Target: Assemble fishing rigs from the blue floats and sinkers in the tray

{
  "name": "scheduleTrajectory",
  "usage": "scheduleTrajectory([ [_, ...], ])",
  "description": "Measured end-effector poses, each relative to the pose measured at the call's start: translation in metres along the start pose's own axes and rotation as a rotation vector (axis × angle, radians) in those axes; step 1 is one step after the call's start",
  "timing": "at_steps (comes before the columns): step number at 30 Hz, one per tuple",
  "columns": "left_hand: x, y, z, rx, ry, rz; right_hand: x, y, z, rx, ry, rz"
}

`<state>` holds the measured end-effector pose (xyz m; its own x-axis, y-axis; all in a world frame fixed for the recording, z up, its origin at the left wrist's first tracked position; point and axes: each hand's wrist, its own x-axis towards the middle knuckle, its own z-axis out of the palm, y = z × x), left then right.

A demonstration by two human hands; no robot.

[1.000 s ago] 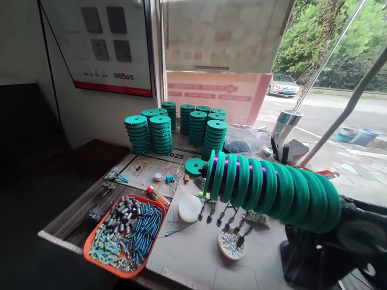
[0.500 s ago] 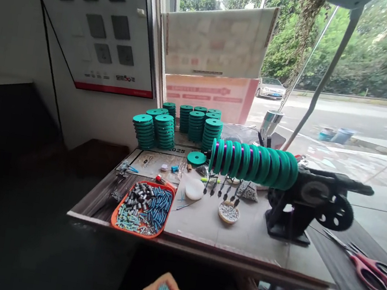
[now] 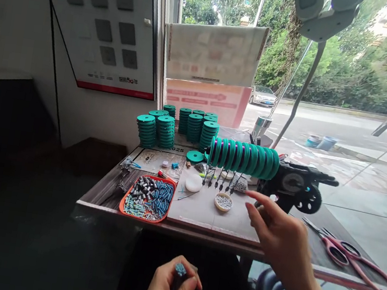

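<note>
Fingers of left hand [image 3: 166,289] around blue tubes [image 3: 180,269], right hand [image 3: 277,232] spread before winder [image 3: 294,189].

A: Left hand [image 3: 166,289] low in front of the table edge, curled round a small bundle of blue tubes [image 3: 180,269]. Right hand [image 3: 280,235] raised, fingers spread, just beside the black winder [image 3: 296,189].

B: Yep, and green spools [image 3: 242,158] lined up on its shaft. Orange tray [image 3: 127,201] of blue and grey tubes on the left, small bowl of beads [image 3: 223,202] mid-table, red scissors [image 3: 345,251] off right.
</note>
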<state>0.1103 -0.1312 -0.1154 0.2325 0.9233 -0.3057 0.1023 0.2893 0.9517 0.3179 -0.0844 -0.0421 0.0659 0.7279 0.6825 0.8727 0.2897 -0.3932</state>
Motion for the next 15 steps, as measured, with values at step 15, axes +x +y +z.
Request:
scheduleTrajectory([
  [15, 0.034, 0.07, 0.031, 0.023, 0.028, 0.106, -0.069, -0.004, 0.04, -0.095, 0.002, -0.237],
])
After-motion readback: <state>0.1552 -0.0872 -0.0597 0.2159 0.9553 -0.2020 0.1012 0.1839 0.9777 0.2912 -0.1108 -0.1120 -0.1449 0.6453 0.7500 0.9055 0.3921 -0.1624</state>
